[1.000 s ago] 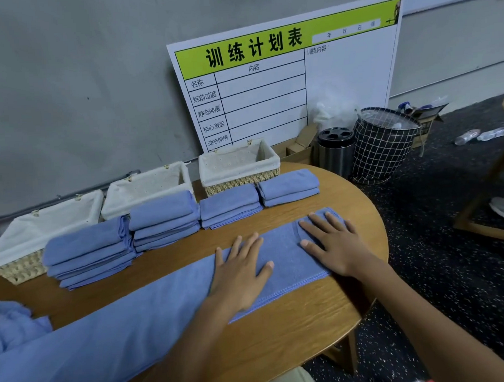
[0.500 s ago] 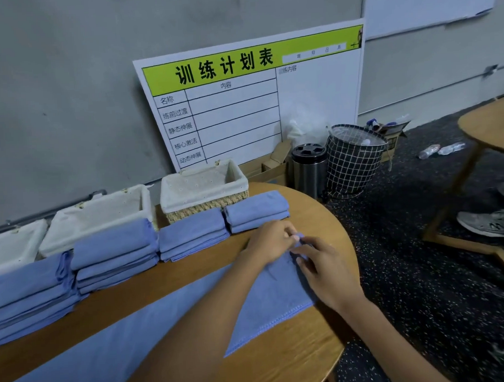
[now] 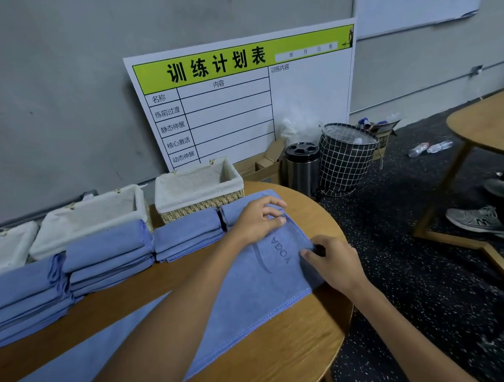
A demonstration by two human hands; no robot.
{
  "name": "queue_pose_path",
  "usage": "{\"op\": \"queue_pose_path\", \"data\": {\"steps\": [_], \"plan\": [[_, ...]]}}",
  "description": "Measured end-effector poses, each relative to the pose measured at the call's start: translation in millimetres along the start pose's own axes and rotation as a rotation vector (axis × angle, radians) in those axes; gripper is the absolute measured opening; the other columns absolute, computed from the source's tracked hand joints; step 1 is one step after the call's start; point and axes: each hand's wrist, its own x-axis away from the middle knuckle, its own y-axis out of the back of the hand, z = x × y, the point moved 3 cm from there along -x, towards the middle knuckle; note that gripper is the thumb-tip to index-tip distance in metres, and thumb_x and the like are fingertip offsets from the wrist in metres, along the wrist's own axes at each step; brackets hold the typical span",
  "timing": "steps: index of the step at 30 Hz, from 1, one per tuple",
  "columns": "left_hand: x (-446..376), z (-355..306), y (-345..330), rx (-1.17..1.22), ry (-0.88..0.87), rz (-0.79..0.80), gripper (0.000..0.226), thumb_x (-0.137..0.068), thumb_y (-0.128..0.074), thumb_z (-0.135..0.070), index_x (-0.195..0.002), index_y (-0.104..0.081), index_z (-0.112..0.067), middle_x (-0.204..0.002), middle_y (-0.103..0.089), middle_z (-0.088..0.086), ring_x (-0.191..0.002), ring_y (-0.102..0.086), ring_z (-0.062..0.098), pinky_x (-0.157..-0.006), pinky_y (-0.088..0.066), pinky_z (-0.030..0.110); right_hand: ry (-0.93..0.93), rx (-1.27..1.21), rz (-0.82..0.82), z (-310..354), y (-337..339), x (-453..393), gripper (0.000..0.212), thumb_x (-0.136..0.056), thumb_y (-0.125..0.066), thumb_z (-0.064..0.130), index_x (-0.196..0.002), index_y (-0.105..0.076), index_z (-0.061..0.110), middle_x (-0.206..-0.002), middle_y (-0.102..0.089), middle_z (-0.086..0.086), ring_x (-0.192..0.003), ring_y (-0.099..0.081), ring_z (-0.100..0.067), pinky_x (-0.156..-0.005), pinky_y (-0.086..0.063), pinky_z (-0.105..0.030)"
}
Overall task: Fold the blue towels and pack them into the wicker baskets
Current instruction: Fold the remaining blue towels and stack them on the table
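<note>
Round wooden table (image 3: 295, 359), and both hands are on the long blue towel (image 3: 250, 300): left hand (image 3: 256, 219) pinches the stitched far corner, right hand (image 3: 334, 262) pinches the near one, beside lined wicker baskets (image 3: 198, 190).

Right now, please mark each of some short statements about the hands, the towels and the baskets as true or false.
1. Both hands pinch the end of the long towel. True: the left hand and the right hand each grip its end corners.
2. The wicker baskets already hold folded towels. False: the nearest basket shows only its white liner.
3. Folded towel stacks lie in front of the baskets. True.
4. The towel bears the word YOGA. True.
5. The long towel hangs in the air. False: it lies on the wooden table.
</note>
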Motion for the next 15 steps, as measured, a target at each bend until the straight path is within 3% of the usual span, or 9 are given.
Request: {"op": "queue_pose_path", "data": {"steps": [4,6,9,13,15], "plan": [[14.1,-6.4,10.9,-0.008,-0.022,-0.051,0.023,-0.092,-0.071,-0.011,-0.110,-0.067,-0.024,-0.094,-0.073,-0.004,-0.075,-0.065,0.007,-0.071,-0.051,0.021,-0.004,-0.266,-0.028,11.3,10.6,13.7,0.017,-0.092,-0.067,0.034,-0.077,-0.065,0.025,-0.070,-0.065,0.001,-0.065,-0.058,-0.022,-0.057,-0.040,-0.035],[24.5,-11.5,21.6,0.010,-0.036,-0.084,0.024,-0.092,-0.069,-0.009,-0.111,-0.067,-0.023,-0.097,-0.073,-0.003,-0.080,-0.068,0.014,-0.075,-0.055,0.028,0.044,-0.354,-0.054,28.4,15.6,21.8,0.016,-0.093,-0.067,0.028,-0.078,-0.065,0.021,-0.070,-0.066,-0.001,-0.065,-0.059,-0.021,-0.057,-0.043,-0.037],[46.0,-17.6,47.9,0.085,-0.001,-0.105,0.025,-0.095,-0.063,-0.002,-0.114,-0.065,-0.018,-0.091,-0.070,-0.001,-0.064,-0.063,0.012,-0.068,-0.052,0.024,0.107,-0.415,-0.072,63.2,16.8,31.0,0.019,-0.092,-0.066,0.021,-0.075,-0.064,0.012,-0.059,-0.058,0.003,-0.052,-0.048,-0.006,-0.049,-0.034,-0.021],[88.1,-20.5,96.5,0.348,0.091,-0.153,0.035,-0.095,-0.048,0.011,-0.111,-0.064,-0.015,-0.092,-0.068,0.010,-0.066,-0.066,0.015,-0.062,-0.053,0.022,0.194,-0.444,0.032,127.3,0.7,41.9,0.026,-0.091,-0.065,0.021,-0.073,-0.060,0.003,-0.063,-0.056,-0.011,-0.054,-0.045,-0.008,-0.052,-0.031,-0.026],[117.0,-20.1,125.9,0.516,0.134,-0.166,0.032,-0.096,-0.042,0.003,-0.112,-0.063,-0.015,-0.090,-0.068,0.011,-0.070,-0.066,0.018,-0.067,-0.050,0.026,0.243,-0.467,0.081,163.6,-11.4,52.8,0.023,-0.090,-0.065,0.018,-0.073,-0.060,0.003,-0.060,-0.054,-0.006,-0.053,-0.044,-0.007,-0.050,-0.030,-0.023]]}}
